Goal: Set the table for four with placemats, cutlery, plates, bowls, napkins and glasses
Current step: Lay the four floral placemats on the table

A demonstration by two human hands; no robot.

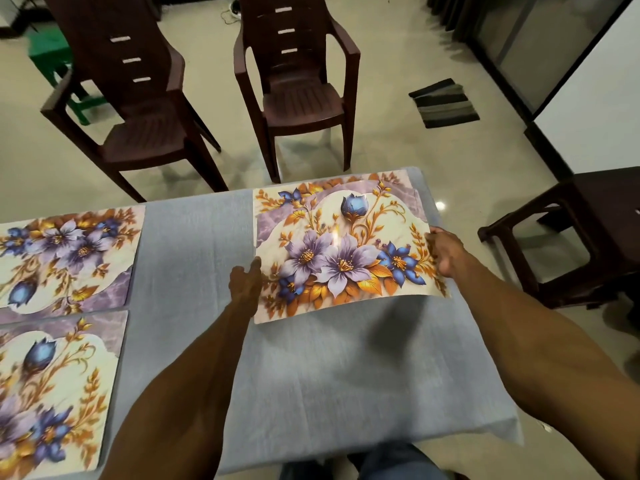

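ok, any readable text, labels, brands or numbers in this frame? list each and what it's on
None. No words, numbers or logos can be read anywhere in the view.
Held placemat, gripped by the left hand and right hand: floral print only.
Two laid placemats: floral print only.
Tablecloth: plain.
Chairs: bare slots, no marks.

2 brown chairs (298, 88) beyond table (plastic), striped mat (444, 102), stool (575, 237).

Two placemats (65, 254) lie left of the held placemat (343, 247).
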